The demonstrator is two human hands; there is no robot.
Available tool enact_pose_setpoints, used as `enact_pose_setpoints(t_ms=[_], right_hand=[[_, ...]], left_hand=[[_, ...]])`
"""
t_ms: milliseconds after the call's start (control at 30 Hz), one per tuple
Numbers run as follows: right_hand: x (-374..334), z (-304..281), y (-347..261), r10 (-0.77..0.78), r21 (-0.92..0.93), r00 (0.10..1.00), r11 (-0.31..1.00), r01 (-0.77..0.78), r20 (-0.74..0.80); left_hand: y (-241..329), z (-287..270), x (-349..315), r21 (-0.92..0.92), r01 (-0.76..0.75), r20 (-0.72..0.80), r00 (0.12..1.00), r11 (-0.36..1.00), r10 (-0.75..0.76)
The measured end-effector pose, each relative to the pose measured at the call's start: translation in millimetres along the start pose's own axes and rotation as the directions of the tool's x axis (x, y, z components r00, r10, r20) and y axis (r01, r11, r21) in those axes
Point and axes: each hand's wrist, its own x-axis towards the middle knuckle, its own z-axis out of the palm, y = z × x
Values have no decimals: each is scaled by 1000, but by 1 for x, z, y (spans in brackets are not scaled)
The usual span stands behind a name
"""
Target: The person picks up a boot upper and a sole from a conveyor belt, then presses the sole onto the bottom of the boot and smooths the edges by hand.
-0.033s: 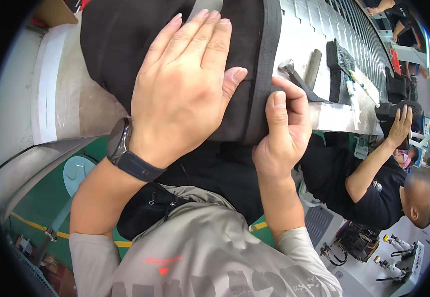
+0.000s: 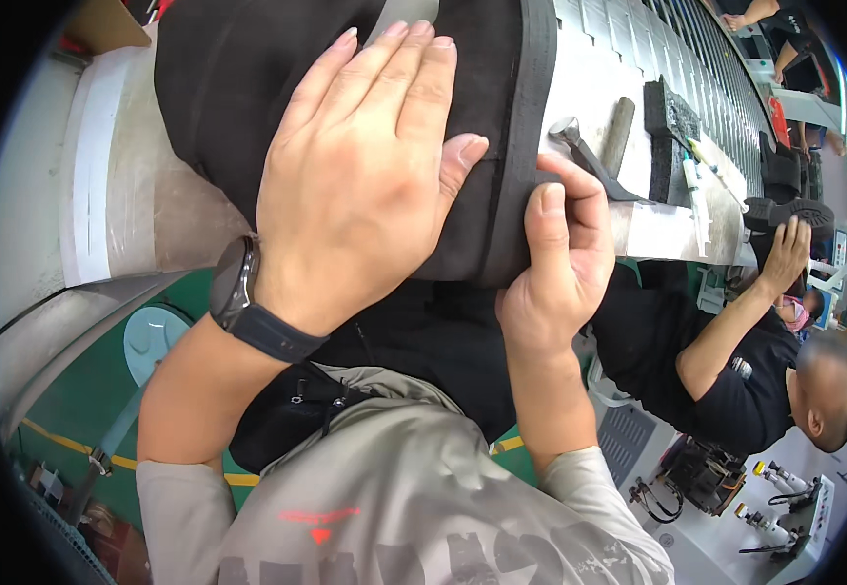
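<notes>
A large black boot lies across the work surface in front of me, its thick sole edge running down its right side. My left hand, a dark watch on its wrist, rests flat on the black upper with fingers stretched out. A grey strip shows just past its fingertips; what it belongs to is cut off by the frame. My right hand is at the sole edge, thumb and curled forefinger closed on a bit of dark edge there. The boot's far end is out of view.
Right of the boot lie a metal hammer, a grey bar, a black block and thin white-and-yellow brushes or pens. A ribbed metal conveyor runs behind. At right, a co-worker holds another black boot.
My hands stay almost still. A dark bit of edge now shows between my right thumb and forefinger. The co-worker's boot has turned, showing more of its tread.
</notes>
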Motion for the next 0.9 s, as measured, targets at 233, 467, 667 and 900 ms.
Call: enact_pose_setpoints(t_ms=[233,467,667,900], right_hand=[[0,1,6,-61,-5,997,998,61,-50],[8,-3,2,-115,-63,992,991,118,45],[21,-4,-17,-162,-480,969,845,235,189],[87,-15,-45,280,-693,882,717,71,379]], left_hand=[[0,-1,1,8,38,41,998,999,-38],[1,-3,3,8,48,57,997,999,-48],[3,-1,6,22,16,65,998,1000,-18],[-3,3,4,-6,14,44,999,1000,-13]])
